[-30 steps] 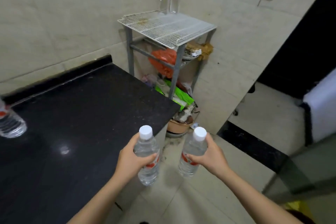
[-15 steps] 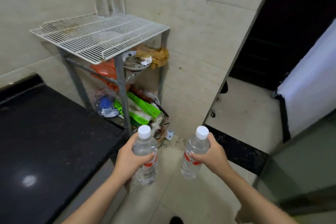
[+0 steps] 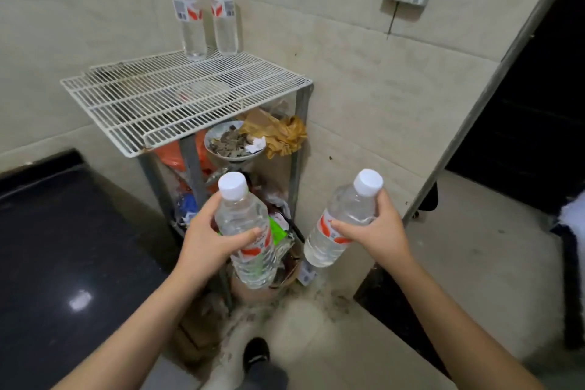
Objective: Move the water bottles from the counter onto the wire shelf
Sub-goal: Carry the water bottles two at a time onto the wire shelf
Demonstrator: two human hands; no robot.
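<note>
Grip firm both sides: left hand (image 3: 205, 244) wraps the left bottle (image 3: 245, 218), right hand (image 3: 383, 231) clamps the right bottle (image 3: 321, 247). Both held before the wire shelf (image 3: 158, 98).

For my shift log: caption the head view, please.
Left hand and right hand each grip a water bottle before the wire shelf, two more bottles standing at its back.

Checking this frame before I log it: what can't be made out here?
1. Head view: the counter is cut by the left edge; any bottles left on it are out of sight.
2. Head view: label print on the rear-left bottle and rear-right bottle is too small.
3. Head view: the wire shelf top, left-hand bottle and right-hand bottle hide much of the clutter below.
</note>
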